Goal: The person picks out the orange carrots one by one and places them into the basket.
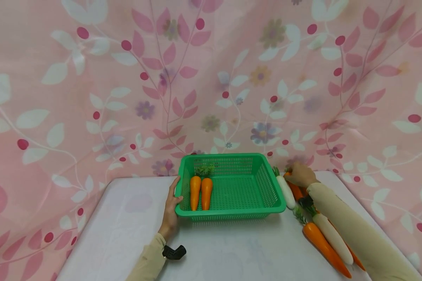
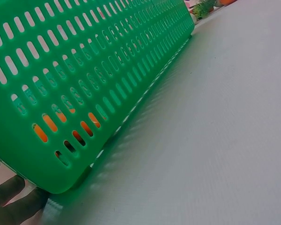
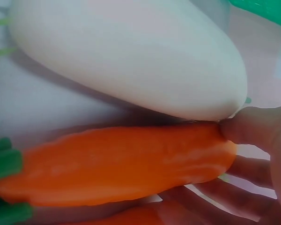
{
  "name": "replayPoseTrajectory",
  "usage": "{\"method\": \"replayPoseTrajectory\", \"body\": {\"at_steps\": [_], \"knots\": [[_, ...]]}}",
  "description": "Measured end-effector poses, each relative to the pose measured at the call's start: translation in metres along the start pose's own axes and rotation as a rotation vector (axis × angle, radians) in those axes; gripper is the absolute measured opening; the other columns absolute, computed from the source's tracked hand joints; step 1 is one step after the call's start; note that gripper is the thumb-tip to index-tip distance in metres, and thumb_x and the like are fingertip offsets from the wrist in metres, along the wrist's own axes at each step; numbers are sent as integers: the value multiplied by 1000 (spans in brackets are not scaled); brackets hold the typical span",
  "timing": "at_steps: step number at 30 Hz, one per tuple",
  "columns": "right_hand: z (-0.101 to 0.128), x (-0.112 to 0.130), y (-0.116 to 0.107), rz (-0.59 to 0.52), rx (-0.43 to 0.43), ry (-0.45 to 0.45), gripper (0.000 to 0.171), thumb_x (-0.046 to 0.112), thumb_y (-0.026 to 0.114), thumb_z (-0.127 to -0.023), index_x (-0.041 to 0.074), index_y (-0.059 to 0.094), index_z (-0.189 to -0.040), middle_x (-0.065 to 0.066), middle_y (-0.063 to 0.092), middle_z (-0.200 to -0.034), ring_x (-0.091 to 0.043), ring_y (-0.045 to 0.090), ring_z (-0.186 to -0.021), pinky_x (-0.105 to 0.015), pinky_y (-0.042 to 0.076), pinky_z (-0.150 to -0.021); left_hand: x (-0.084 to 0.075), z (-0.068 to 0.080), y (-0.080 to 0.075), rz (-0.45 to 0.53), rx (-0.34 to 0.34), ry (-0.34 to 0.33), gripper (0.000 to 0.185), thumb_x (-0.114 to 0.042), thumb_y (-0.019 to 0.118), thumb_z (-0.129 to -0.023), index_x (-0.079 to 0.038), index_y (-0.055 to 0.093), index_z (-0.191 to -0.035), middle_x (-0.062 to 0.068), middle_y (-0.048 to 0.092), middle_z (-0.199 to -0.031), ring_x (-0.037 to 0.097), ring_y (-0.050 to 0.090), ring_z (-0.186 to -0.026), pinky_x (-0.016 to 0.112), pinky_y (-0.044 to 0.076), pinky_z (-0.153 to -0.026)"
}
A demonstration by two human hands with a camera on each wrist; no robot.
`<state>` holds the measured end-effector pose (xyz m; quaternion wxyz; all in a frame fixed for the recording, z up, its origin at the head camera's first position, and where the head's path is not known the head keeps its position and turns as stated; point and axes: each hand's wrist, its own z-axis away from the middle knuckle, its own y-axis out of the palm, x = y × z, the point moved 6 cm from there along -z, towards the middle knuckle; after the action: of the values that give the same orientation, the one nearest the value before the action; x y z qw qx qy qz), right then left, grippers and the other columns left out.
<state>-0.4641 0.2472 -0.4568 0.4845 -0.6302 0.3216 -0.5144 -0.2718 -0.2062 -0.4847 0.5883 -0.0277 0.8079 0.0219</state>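
The right hand [image 1: 300, 175] rests at the far end of a cluster of vegetables on the white bench [image 1: 126, 218], at about three o'clock from the green basket [image 1: 232, 164], and its fingers [image 3: 257, 126] curl round the tip of an orange carrot [image 3: 117, 168]; the right-wrist view shows thumb above and fingers below, pinching that end. This carrot [image 1: 295, 190] lies with its long axis running from roughly eleven o'clock near the hand down toward five o'clock, and a white radish [image 1: 285, 191] lies touching it on the basket side, just beside the basket's right wall. The left hand [image 1: 171, 210] is at the basket's nine o'clock edge, thumb over the rim and fingers [image 2: 11, 199] curled under the corner, gripping it (so the right hand is plainly the nearer one to the loose vegetables). Inside the basket, against its left wall, two carrots [image 1: 201, 192] lie side by side, leafy tops pointing toward twelve o'clock. Toward five o'clock from the right hand lie another white radish [image 1: 332, 238] and a longer carrot [image 1: 323, 246], partly under the cream sleeve [image 1: 351, 230]. Between the held carrot and the basket's open floor stand the first radish and the basket's right wall. A pink floral cloth [image 1: 211, 78] hangs behind everything.
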Motion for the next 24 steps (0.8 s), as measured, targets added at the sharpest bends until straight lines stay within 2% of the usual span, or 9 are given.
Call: {"method": "replayPoseTrajectory", "body": {"at_steps": [4, 7, 12, 16, 20, 24], "knots": [[-1, -1, 4, -40, 35, -22, 36, 23, 62, -91, -3, 72, -114, -13, 70, -86, -19, 50, -57, -35, 40, -54, -12, 3, 2, 13, 22, 7, 69, -7, 33, -93, -15, 17, -160, 9, 14, -165, 40, 24, -144, 59, 21, -109], [-2, -6, 7, -97, 58, -4, 41, 24, 62, -92, -5, 68, -120, -18, 69, -87, -20, 49, -51, -34, 41, -50, -5, 1, 1, 3, 14, 5, 69, -9, 34, -93, -19, 19, -159, 6, 15, -164, 37, 25, -144, 59, 21, -109], [0, -10, 7, -167, 42, 19, 49, 26, 66, -91, -9, 63, -125, -23, 70, -101, -22, 52, -47, -35, 45, -46, 11, -1, -2, -11, -9, 12, 67, -15, 34, -94, -28, 21, -158, 1, 18, -163, 33, 30, -142, 58, 24, -108], [3, -11, 7, -180, 34, 47, 50, 27, 66, -90, -8, 62, -127, -27, 65, -111, -20, 49, -46, -34, 44, -46, 15, -1, -2, -13, -6, 35, 66, -16, 34, -95, -27, 20, -159, 2, 17, -164, 34, 27, -144, 58, 23, -108], [5, -10, 7, -144, 15, 54, 49, 28, 63, -91, -4, 62, -128, -29, 58, -128, -23, 53, -58, -36, 44, -53, 15, 0, -2, -23, 2, 47, 66, -15, 33, -95, -26, 19, -159, 2, 14, -165, 33, 25, -146, 58, 22, -109], [6, -9, 6, -86, 1, 52, 49, 31, 61, -92, -4, 61, -127, -26, 59, -123, -33, 56, -80, -44, 45, -68, 14, 0, -2, -38, -1, 54, 66, -16, 33, -95, -26, 20, -159, 1, 14, -165, 32, 24, -146, 60, 20, -110]]}}
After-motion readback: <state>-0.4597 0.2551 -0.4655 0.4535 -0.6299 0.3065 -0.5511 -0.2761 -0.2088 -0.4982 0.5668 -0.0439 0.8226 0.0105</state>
